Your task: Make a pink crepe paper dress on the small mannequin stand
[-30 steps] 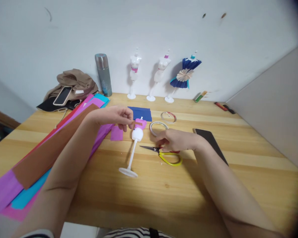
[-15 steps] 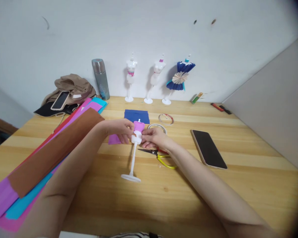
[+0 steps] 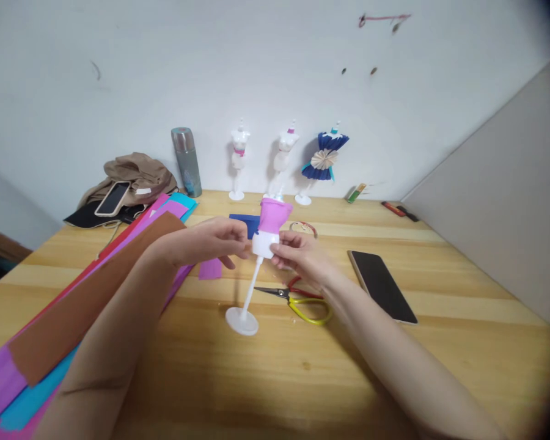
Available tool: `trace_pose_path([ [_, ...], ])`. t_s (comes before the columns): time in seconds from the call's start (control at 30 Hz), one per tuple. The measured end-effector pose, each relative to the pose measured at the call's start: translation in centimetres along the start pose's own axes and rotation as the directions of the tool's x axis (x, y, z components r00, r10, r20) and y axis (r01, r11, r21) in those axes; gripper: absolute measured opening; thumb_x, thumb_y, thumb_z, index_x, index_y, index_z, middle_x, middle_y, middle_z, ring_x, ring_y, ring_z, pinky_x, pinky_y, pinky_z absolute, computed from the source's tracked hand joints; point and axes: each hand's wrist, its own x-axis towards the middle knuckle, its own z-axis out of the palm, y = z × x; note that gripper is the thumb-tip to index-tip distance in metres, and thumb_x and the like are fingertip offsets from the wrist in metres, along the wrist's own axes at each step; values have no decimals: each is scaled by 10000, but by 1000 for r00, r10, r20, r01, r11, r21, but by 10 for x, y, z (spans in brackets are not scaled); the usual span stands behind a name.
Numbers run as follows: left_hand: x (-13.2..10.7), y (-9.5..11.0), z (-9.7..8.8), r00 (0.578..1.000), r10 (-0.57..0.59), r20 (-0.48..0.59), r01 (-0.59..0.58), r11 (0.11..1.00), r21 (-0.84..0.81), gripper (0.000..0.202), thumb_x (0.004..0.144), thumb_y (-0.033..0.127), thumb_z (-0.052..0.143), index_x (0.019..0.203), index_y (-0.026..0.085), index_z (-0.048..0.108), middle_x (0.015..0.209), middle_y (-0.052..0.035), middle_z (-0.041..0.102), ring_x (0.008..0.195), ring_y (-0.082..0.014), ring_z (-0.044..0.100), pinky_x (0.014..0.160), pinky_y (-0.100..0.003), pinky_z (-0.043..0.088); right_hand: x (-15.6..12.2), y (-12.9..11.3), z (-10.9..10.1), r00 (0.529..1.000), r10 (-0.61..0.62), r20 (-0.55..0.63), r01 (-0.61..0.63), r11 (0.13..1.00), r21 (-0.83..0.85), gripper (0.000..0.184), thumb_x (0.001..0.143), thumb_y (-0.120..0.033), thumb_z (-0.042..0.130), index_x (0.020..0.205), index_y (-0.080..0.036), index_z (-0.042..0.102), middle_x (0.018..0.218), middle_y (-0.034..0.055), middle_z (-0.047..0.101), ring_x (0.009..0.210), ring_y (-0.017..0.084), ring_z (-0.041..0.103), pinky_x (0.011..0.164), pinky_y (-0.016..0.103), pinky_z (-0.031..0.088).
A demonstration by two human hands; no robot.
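Note:
A small white mannequin (image 3: 260,244) on a thin stem with a round base (image 3: 242,321) is held tilted above the wooden table (image 3: 275,366). Pink paper (image 3: 274,215) is wrapped round its upper body. My left hand (image 3: 211,238) pinches the mannequin's left side, fingers closed on it. My right hand (image 3: 296,253) grips its right side, fingertips at the lower edge of the pink wrap. A loose pink paper scrap (image 3: 209,268) lies under my left hand. Scissors with yellow and red handles (image 3: 302,298) lie just below my right wrist.
Long sheets of brown, purple, blue and red paper (image 3: 73,305) cover the left side. A blue sheet (image 3: 241,221), a tape ring (image 3: 305,227), a phone (image 3: 382,284), three more mannequins (image 3: 279,159), a flask (image 3: 186,161) and a bag with a phone (image 3: 128,177) lie farther back.
My right hand left the scissors and joined the left on the mannequin. Both hands raised it off the table and tipped it, and the pink paper now wraps its upper body.

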Motion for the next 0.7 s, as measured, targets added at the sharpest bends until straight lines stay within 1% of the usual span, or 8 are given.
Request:
trace_pose_path([
  [0.1,-21,10,-5,999,44,4,-45,998,50,214,802,371,745,800,181,648,911,-53,738,759,-157,703,655,-249,575,-12,-19,-5,986,-167,4,166,978,-128,301,705,-386,892,876,-184,747,670,9,687,556,119,586,533,253,476],
  [0.17,-34,15,-10,998,54,26,-56,996,76,212,808,369,749,768,185,652,911,-80,758,771,-188,734,645,-263,578,-22,-31,-7,960,-281,-5,275,941,-199,258,769,-389,848,924,-207,752,667,3,665,571,137,570,556,285,469],
  [0.27,-50,19,-14,994,63,85,-71,993,93,208,796,343,766,703,198,649,857,-94,766,715,-194,735,619,-267,571,-34,-45,-8,897,-441,-14,421,865,-272,230,808,-380,828,987,-256,754,706,7,647,624,175,567,598,335,485],
  [0.37,-56,22,-15,992,73,100,-86,987,133,182,806,323,756,689,212,670,810,-82,763,684,-175,716,610,-247,559,-39,-48,-10,816,-578,-1,531,750,-394,170,845,-368,814,986,-290,761,794,21,622,699,200,563,650,368,489],
  [0.43,-55,23,-14,991,78,110,-95,983,155,162,813,311,746,697,213,687,769,-73,755,664,-171,707,594,-236,552,-37,-44,-12,794,-607,31,549,695,-463,113,879,-369,786,963,-298,759,842,28,601,731,205,560,672,373,486],
  [0.5,-52,22,-14,988,95,121,-116,978,173,163,816,296,736,690,207,684,707,-59,732,631,-167,698,567,-224,541,-30,-37,-15,811,-582,59,533,693,-486,109,901,-383,757,976,-304,755,868,31,586,739,206,559,678,373,489],
  [0.6,-48,20,-16,981,119,151,-151,965,215,176,843,276,700,695,196,652,665,-34,705,605,-151,687,551,-202,532,-18,-26,-15,835,-545,76,500,693,-520,165,895,-378,728,1026,-279,746,870,33,591,723,201,562,659,361,483],
  [0.7,-46,17,-19,972,133,194,-182,947,264,166,885,255,643,736,189,611,706,-23,711,635,-135,692,582,-192,542,-9,-16,-12,835,-543,82,475,639,-605,147,884,-337,684,981,-234,723,833,36,618,736,204,576,655,344,470],
])
